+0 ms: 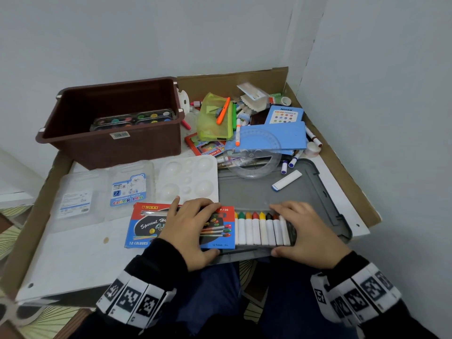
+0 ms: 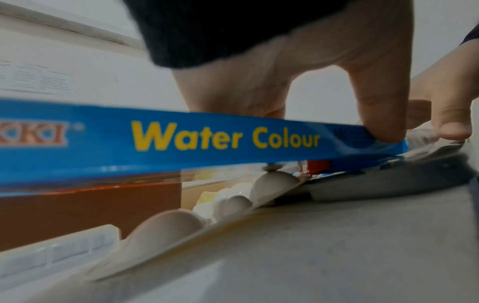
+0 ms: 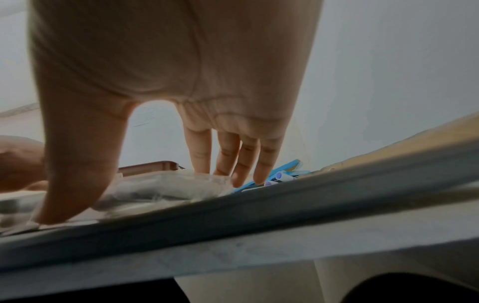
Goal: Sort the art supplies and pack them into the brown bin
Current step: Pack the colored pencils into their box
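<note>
The left hand [image 1: 189,231] grasps the watercolour box [image 1: 146,225] at the near edge of the table [image 1: 73,260], thumb on its near side. The right hand [image 1: 303,233] grasps the tray of paint tubes [image 1: 259,230], which sticks out of the box on the right, over a grey lid [image 1: 305,192]. The brown bin [image 1: 110,148] stands at the far left corner with a paint palette [image 1: 133,118] inside.

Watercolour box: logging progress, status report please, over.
Left hand grips watercolour box; right hand holds tube tray half out. Brown bin holds one paint palette. Nothing blocking.
</note>
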A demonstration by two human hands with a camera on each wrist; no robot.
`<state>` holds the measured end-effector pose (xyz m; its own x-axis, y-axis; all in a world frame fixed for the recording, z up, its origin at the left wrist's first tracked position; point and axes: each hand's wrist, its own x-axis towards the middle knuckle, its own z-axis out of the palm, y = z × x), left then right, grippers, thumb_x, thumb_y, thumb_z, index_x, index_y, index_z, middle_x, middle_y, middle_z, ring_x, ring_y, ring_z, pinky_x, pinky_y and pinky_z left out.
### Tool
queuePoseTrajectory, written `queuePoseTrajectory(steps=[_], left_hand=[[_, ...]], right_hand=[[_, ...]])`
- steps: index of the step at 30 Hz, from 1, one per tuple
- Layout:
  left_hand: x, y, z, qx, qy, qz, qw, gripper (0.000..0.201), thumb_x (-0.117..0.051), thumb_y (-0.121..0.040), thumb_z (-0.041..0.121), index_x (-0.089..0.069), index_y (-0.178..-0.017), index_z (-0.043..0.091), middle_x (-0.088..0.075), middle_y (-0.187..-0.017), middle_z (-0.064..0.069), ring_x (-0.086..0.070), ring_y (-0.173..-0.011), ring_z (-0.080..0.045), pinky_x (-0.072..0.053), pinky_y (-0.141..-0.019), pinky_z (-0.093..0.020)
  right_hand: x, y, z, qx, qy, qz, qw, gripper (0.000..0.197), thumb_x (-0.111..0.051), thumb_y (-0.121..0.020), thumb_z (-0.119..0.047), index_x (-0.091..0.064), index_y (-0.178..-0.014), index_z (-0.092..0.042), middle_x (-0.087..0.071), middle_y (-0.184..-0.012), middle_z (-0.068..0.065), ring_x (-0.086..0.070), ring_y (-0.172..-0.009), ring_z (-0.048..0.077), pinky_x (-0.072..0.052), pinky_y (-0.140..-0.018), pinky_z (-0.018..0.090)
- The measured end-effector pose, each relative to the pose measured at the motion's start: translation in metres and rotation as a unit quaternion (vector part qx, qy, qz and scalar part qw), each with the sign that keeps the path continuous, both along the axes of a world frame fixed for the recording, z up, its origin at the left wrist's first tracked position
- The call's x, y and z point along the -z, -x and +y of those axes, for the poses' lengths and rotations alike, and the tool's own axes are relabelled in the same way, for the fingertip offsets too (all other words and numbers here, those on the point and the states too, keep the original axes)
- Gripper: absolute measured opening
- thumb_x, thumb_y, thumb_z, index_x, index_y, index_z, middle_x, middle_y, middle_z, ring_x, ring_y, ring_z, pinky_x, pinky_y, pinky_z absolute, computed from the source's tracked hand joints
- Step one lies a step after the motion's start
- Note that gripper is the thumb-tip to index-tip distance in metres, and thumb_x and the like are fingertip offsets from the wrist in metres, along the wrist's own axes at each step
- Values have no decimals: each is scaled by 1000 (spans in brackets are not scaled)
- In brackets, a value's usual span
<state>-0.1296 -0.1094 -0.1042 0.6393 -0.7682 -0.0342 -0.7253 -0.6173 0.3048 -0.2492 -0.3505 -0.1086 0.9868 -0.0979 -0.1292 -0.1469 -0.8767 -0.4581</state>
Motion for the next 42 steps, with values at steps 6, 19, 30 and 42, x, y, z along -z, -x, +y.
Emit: queuePoseTrajectory(steps=[6,19,30,42], left_hand=[[1,0,0,1,1,1,1000,88,-55,-59,60,-33,-138,30,-38,-133,12,-33,-127,-8,10,-110,-35],[4,3,0,-30,-34,-22,999,92,-52,-58,65,-28,-140,31,-35,-135,9,-30,-130,-12,17,-109,-44],[6,1,1,-29,-29,-15,999,92,-50,-59,66,-24,-141,33,-34,-134,11,-28,-129,-9,19,-109,-41],[11,1,2,-35,0,-7,999,93,-60,-60,61,-27,-141,29,-36,-132,8,-30,-127,-13,10,-112,-40]], right_hand=[[0,-11,18,-15,0,-7,1000,97,-77,-62,-51,-32,-143,-24,-36,-136,-9,-23,-125,6,-21,-100,17],[-1,7,12,41,-19,-19,999,95,-77,-64,-46,-26,-142,-32,-39,-131,-15,-28,-118,2,-27,-100,21],[-6,-3,26,20,-31,-50,998,78,-76,-66,-34,-38,-134,-29,-39,-120,-20,-34,-115,4,-29,-97,20],[-10,-26,66,-38,-70,-107,991,49,-75,-68,-35,-48,-107,-22,-51,-108,-11,-42,-101,8,-36,-89,24]])
